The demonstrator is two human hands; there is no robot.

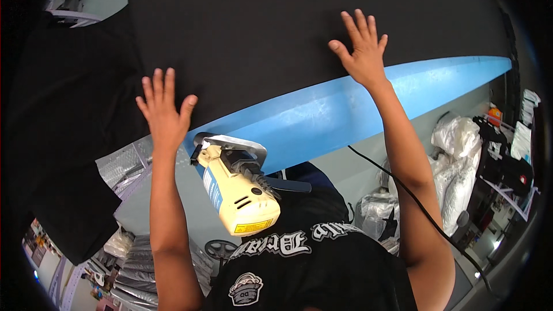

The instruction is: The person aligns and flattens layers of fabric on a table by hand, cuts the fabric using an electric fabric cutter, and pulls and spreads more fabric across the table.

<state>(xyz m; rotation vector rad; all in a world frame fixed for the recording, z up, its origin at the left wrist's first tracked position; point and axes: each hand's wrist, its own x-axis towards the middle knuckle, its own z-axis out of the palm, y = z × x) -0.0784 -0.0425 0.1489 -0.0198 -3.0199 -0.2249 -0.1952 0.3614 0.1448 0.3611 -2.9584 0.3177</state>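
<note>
Black fabric [259,29] is spread over a blue table [311,109], whose near strip shows bare. My left hand [164,103] rests flat on the fabric near its front edge, fingers spread. Farther up and to the right, my right hand [363,52] also lies on the fabric with fingers apart. Neither hand holds anything. A cream-coloured electric fabric cutter [239,196] with a metal base plate stands at the table's near edge, just right of my left wrist. No hand touches it.
A black cable [426,210] runs past my right arm. Plastic-wrapped bundles [458,161] are piled beyond the table at the right, and more wrapped rolls [138,276] lie at the lower left. Black fabric [69,207] hangs over the table's left side beside bubble wrap [124,164].
</note>
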